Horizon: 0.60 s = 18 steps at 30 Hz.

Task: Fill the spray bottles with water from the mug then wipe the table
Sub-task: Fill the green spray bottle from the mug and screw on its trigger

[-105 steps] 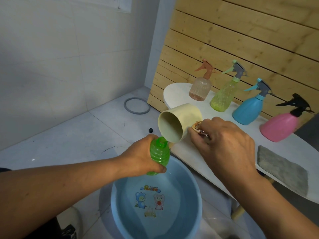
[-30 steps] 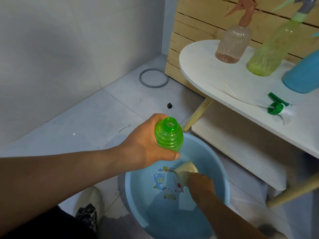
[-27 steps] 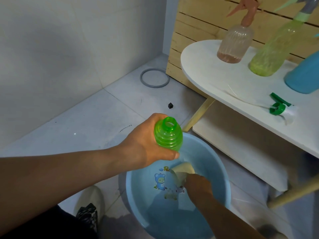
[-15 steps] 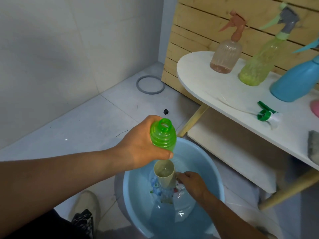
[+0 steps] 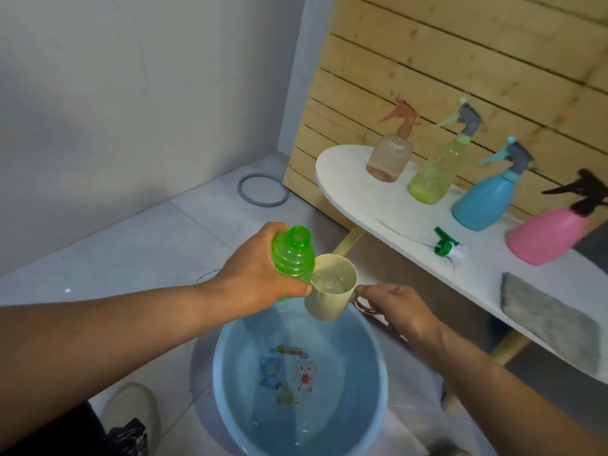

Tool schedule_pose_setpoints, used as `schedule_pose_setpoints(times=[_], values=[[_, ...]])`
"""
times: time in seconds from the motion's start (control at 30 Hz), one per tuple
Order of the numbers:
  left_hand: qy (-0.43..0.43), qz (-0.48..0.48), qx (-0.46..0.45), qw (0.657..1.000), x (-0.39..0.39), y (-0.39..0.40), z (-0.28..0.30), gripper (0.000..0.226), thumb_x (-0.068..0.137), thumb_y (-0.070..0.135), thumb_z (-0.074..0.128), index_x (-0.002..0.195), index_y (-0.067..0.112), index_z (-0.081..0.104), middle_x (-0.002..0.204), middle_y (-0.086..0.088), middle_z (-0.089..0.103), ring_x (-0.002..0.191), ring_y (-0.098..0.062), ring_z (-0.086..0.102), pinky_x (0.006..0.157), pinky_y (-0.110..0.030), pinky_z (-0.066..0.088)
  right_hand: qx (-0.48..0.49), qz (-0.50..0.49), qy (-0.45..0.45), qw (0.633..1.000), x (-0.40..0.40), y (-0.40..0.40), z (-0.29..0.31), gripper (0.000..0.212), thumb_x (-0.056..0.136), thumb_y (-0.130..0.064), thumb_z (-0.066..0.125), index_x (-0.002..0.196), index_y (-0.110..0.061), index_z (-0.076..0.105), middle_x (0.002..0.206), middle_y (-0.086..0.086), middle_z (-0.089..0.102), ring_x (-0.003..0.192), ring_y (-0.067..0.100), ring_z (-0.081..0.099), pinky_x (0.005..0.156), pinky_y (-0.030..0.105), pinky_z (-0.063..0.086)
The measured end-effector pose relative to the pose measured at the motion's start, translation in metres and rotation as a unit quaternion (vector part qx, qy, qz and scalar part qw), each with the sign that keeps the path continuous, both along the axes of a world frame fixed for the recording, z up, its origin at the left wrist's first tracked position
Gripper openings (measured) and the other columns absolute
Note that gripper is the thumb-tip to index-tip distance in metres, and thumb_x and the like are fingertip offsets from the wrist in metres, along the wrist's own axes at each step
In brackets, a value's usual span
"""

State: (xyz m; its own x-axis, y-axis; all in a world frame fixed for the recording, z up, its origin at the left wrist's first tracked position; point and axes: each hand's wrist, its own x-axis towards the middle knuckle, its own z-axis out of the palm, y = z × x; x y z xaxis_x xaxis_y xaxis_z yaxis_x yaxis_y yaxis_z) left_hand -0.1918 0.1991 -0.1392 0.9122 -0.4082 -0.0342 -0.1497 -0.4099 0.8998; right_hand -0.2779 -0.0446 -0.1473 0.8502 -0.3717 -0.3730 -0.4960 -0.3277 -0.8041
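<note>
Left grip (image 5: 260, 274) round green bottle (image 5: 291, 256), neck tilted up-right, right grip (image 5: 391, 307) on mug (image 5: 329, 291)

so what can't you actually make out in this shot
Head view only:
- Green bottle: lower body and water level hidden by the left hand.
- Mug handle: mostly covered by the right hand's fingers.
- Pink bottle: nozzle cut off by the right edge.
- Cloth: blurred.

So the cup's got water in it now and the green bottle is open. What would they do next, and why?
Probably tip the cup in the right hand toward the green bottle. The left hand holds the bottle's uncapped mouth beside the rim, above the basin, which would catch spills.
</note>
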Motion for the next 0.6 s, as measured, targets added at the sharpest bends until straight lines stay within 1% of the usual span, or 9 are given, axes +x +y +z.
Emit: schedule_pose_setpoints(times=[0.07, 0.17, 0.23, 0.33, 0.43, 0.47, 0.53, 0.6], values=[[0.005, 0.006, -0.003, 1.0, -0.002, 0.001, 0.0, 0.086, 0.063, 0.026, 0.098, 0.132, 0.037, 0.048, 0.108, 0.015, 0.064, 0.096, 0.0, 0.062, 0.077, -0.021, 0.051, -0.002, -0.008, -0.016, 1.0, -0.004, -0.002, 0.022, 0.037, 0.089, -0.038, 0.071, 0.063, -0.02, 0.053, 0.054, -0.008, 0.043, 0.045, 0.005, 0.034, 0.048, 0.021, 0.029], [0.016, 0.006, 0.001, 1.0, -0.004, 0.003, 0.0, 0.088, 0.061, 0.026, 0.098, 0.133, 0.038, 0.048, 0.11, 0.014, 0.064, 0.099, -0.006, 0.064, 0.088, -0.033, 0.057, -0.017, -0.014, -0.034, 0.999, -0.008, -0.003, 0.05, 0.04, 0.087, -0.044, 0.07, 0.063, -0.022, 0.047, 0.059, -0.005, 0.037, 0.052, 0.01, 0.03, 0.053, 0.028, 0.027], [0.022, -0.002, 0.006, 1.0, -0.005, 0.003, -0.001, 0.087, 0.06, 0.026, 0.098, 0.129, 0.039, 0.048, 0.11, 0.013, 0.064, 0.1, -0.008, 0.064, 0.09, -0.038, 0.058, -0.024, -0.025, -0.053, 0.998, -0.008, -0.003, 0.063, 0.042, 0.088, -0.044, 0.069, 0.061, -0.023, 0.044, 0.059, -0.005, 0.035, 0.054, 0.012, 0.027, 0.053, 0.027, 0.025], [0.029, -0.019, 0.013, 0.999, -0.007, 0.003, -0.003, 0.083, 0.061, 0.024, 0.098, 0.126, 0.041, 0.048, 0.108, 0.012, 0.063, 0.099, -0.007, 0.064, 0.084, -0.031, 0.058, -0.033, -0.036, -0.092, 0.995, -0.007, -0.001, 0.078, 0.044, 0.089, -0.04, 0.071, 0.06, -0.023, 0.043, 0.057, -0.004, 0.032, 0.053, 0.014, 0.023, 0.049, 0.026, 0.021], [0.037, -0.039, 0.016, 0.998, -0.009, 0.003, -0.007, 0.083, 0.063, 0.022, 0.097, 0.127, 0.04, 0.048, 0.11, 0.012, 0.062, 0.098, -0.005, 0.063, 0.08, -0.025, 0.057, -0.056, -0.031, -0.12, 0.991, -0.007, 0.005, 0.089, 0.035, 0.088, -0.04, 0.072, 0.07, -0.015, 0.055, 0.065, 0.005, 0.034, 0.059, 0.018, 0.025, 0.052, 0.03, 0.022], [0.034, -0.047, 0.021, 0.998, -0.009, 0.003, -0.008, 0.082, 0.064, 0.022, 0.097, 0.128, 0.039, 0.048, 0.11, 0.013, 0.062, 0.098, -0.004, 0.062, 0.08, -0.024, 0.056, -0.063, -0.026, -0.125, 0.99, -0.008, 0.006, 0.09, 0.037, 0.088, -0.041, 0.072, 0.072, -0.012, 0.057, 0.068, 0.006, 0.036, 0.062, 0.019, 0.027, 0.054, 0.03, 0.023], [0.023, -0.06, 0.028, 0.998, -0.009, 0.002, -0.011, 0.083, 0.064, 0.024, 0.097, 0.129, 0.039, 0.047, 0.113, 0.014, 0.06, 0.099, -0.002, 0.061, 0.079, -0.021, 0.052, -0.08, -0.015, -0.133, 0.988, -0.008, 0.009, 0.093, 0.049, 0.088, -0.044, 0.072, 0.076, 0.001, 0.056, 0.071, 0.007, 0.04, 0.068, 0.02, 0.03, 0.057, 0.032, 0.025], [0.015, -0.064, 0.035, 0.997, -0.01, 0.0, -0.012, 0.084, 0.064, 0.027, 0.097, 0.13, 0.04, 0.046, 0.114, 0.016, 0.059, 0.099, -0.001, 0.059, 0.075, -0.017, 0.048, -0.102, -0.01, -0.142, 0.984, -0.009, 0.011, 0.096, 0.057, 0.087, -0.046, 0.072, 0.083, 0.008, 0.056, 0.07, 0.008, 0.041, 0.068, 0.021, 0.031, 0.056, 0.031, 0.027]])
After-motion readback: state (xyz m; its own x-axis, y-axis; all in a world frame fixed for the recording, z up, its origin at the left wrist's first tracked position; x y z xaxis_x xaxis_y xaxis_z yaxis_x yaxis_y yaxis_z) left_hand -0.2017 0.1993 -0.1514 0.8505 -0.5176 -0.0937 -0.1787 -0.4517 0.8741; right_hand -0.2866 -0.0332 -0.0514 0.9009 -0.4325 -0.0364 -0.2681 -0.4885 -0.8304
